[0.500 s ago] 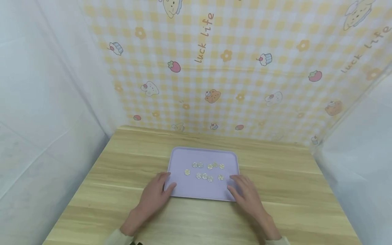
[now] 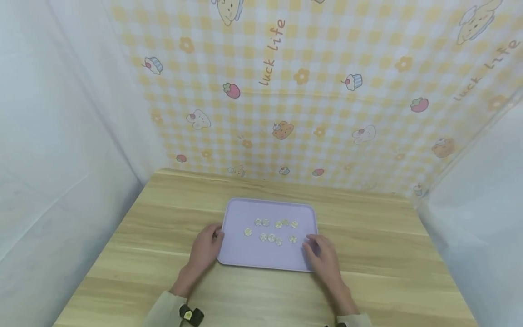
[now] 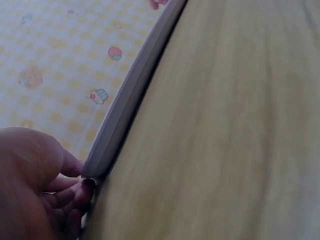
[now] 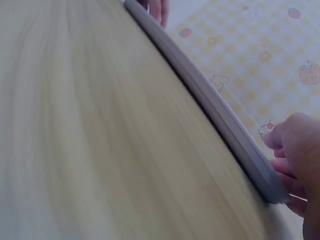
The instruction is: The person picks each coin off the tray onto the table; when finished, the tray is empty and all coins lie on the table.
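Observation:
A shallow lavender tray point(image 2: 261, 255) with rounded corners lies on the wooden table. Several small, shiny, coin-like discs point(image 2: 248, 232) are spread flat over its middle. My left hand point(image 2: 205, 247) holds the tray's left edge, with the thumb at the rim and the other fingers curled in low beside it, as the left wrist view shows at the tray's near corner point(image 3: 102, 155). On the right edge, my right hand point(image 2: 327, 260) grips with thumb and index finger over the rim. Its other fingers point(image 4: 285, 177) curl against the side wall in the right wrist view.
Wood-grain tabletop point(image 2: 388, 254) surrounds the tray on all sides. A yellow checked cloth point(image 2: 261, 109) with cartoon prints hangs behind the table. White sheets point(image 2: 61, 159) hang at left and right. A dark strap point(image 2: 191, 315) sits on the left wrist.
My left hand has drawn back from over the rim to the outside of the tray's left edge, its fingers curling in. The right hand's fingers have closed in slightly. The discs keep their arrangement.

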A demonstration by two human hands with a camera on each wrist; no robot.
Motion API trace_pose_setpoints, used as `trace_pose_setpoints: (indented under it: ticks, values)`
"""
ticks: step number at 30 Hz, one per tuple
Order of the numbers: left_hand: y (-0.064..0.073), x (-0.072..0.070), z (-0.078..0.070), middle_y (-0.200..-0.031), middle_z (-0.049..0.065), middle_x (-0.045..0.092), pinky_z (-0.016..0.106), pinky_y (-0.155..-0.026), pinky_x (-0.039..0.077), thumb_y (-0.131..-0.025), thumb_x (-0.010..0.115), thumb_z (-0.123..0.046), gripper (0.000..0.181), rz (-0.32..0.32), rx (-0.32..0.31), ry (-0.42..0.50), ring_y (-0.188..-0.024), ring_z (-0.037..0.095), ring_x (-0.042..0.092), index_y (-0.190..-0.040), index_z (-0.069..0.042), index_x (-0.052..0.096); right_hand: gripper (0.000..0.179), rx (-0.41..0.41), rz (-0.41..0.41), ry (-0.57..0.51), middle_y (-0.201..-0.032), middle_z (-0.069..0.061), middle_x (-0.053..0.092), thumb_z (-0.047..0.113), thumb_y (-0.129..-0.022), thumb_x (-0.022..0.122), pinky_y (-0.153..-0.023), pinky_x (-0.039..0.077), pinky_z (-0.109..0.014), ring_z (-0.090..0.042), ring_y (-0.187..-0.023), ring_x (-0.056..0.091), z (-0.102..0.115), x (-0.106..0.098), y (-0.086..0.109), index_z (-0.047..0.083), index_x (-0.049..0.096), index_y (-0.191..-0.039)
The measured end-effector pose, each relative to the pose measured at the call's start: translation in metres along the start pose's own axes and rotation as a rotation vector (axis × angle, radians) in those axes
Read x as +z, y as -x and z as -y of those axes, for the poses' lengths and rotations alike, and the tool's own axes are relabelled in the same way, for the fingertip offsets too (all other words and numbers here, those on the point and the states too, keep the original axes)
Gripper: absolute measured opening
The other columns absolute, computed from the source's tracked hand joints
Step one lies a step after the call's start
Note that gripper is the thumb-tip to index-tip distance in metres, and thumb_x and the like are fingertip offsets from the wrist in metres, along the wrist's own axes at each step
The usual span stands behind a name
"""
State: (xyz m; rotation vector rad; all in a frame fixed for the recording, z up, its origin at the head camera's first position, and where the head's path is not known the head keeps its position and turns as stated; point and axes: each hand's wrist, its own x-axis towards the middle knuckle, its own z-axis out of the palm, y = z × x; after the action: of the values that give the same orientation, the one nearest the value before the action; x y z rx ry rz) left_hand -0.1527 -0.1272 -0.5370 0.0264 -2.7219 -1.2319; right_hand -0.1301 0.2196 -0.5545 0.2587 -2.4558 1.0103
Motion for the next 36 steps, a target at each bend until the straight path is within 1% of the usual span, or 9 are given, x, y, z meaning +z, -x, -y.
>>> trace_pose_setpoints:
  ticks: [5, 7, 9, 13, 16, 21, 27, 32, 36]
  values:
    - [-0.004, 0.012, 0.013, -0.082, 0.004, 0.069, 0.029, -0.063, 0.047, -0.089, 0.069, -0.013, 0.023, -0.126, 0.038, 0.006, -0.064, 0.009, 0.055, -0.109, -0.002, 0.072, 0.018, -0.01, -0.072, 0.053, -0.081, -0.003, 0.07, 0.007, -0.074, 0.082, -0.08, 0.046, -0.038, -0.019, -0.08, 0.062, 0.001, 0.015, 0.0, 0.008, 0.073, -0.09]
    - [-0.004, 0.016, 0.017, -0.078, 0.002, 0.069, 0.028, -0.06, 0.046, -0.088, 0.071, -0.014, 0.02, -0.179, 0.061, -0.007, -0.061, 0.008, 0.054, -0.105, -0.004, 0.073, 0.018, -0.013, -0.082, 0.081, -0.081, -0.003, 0.07, 0.01, -0.073, 0.083, -0.081, 0.043, -0.039, -0.021, -0.08, 0.061, 0.001, 0.021, 0.001, 0.009, 0.073, -0.089]
    - [-0.003, 0.017, 0.019, -0.077, 0.001, 0.068, 0.029, -0.059, 0.045, -0.087, 0.072, -0.016, 0.02, -0.2, 0.066, -0.011, -0.059, 0.008, 0.053, -0.104, -0.005, 0.074, 0.019, 0.003, -0.074, 0.114, -0.082, -0.003, 0.07, 0.014, -0.074, 0.082, -0.084, 0.038, -0.041, -0.022, -0.082, 0.06, 0.002, 0.024, 0.003, 0.011, 0.073, -0.09]
    - [-0.003, 0.016, 0.02, -0.076, 0.0, 0.068, 0.029, -0.058, 0.045, -0.087, 0.072, -0.016, 0.021, -0.2, 0.067, -0.013, -0.058, 0.007, 0.052, -0.104, -0.005, 0.074, 0.022, 0.018, -0.052, 0.181, -0.083, -0.002, 0.069, 0.018, -0.074, 0.082, -0.089, 0.034, -0.045, -0.023, -0.085, 0.061, 0.005, 0.027, 0.004, 0.01, 0.073, -0.093]
    - [-0.004, 0.016, 0.02, -0.076, 0.0, 0.068, 0.028, -0.058, 0.044, -0.087, 0.071, -0.016, 0.021, -0.197, 0.069, -0.016, -0.058, 0.007, 0.051, -0.105, -0.005, 0.074, 0.024, -0.018, -0.035, 0.233, -0.083, -0.003, 0.068, 0.02, -0.074, 0.083, -0.09, 0.036, -0.047, -0.025, -0.085, 0.062, 0.006, 0.027, 0.001, 0.01, 0.074, -0.093]
    - [-0.003, 0.019, 0.018, -0.075, 0.0, 0.068, 0.028, -0.058, 0.044, -0.087, 0.071, -0.016, 0.02, -0.196, 0.063, -0.001, -0.057, 0.008, 0.052, -0.104, -0.006, 0.074, 0.023, -0.066, 0.027, 0.295, -0.081, 0.0, 0.066, 0.026, -0.077, 0.082, -0.081, 0.041, -0.041, -0.021, -0.079, 0.06, 0.009, 0.026, -0.008, 0.01, 0.074, -0.092]
    - [0.001, 0.021, 0.019, -0.074, -0.001, 0.067, 0.027, -0.058, 0.044, -0.088, 0.072, -0.016, 0.02, -0.179, 0.047, 0.002, -0.057, 0.006, 0.052, -0.104, -0.005, 0.074, 0.021, -0.007, 0.108, 0.247, -0.078, 0.005, 0.062, 0.023, -0.078, 0.082, -0.074, 0.043, -0.036, -0.013, -0.075, 0.054, 0.01, 0.028, -0.008, 0.012, 0.074, -0.093]
    - [-0.001, 0.02, 0.021, -0.074, 0.0, 0.067, 0.029, -0.058, 0.044, -0.087, 0.071, -0.015, 0.02, -0.204, 0.066, -0.01, -0.058, 0.008, 0.053, -0.104, -0.005, 0.074, 0.02, 0.056, 0.156, 0.198, -0.077, 0.008, 0.058, 0.024, -0.08, 0.08, -0.071, 0.039, -0.031, -0.009, -0.072, 0.049, 0.01, 0.029, -0.011, 0.015, 0.073, -0.096]
    - [-0.004, 0.019, 0.021, -0.075, 0.0, 0.068, 0.029, -0.059, 0.044, -0.088, 0.07, -0.016, 0.021, -0.198, 0.067, -0.013, -0.059, 0.008, 0.053, -0.106, -0.005, 0.074, 0.02, 0.088, 0.183, 0.183, -0.077, 0.008, 0.056, 0.023, -0.08, 0.079, -0.072, 0.037, -0.03, -0.008, -0.071, 0.047, 0.009, 0.029, -0.016, 0.015, 0.071, -0.097]
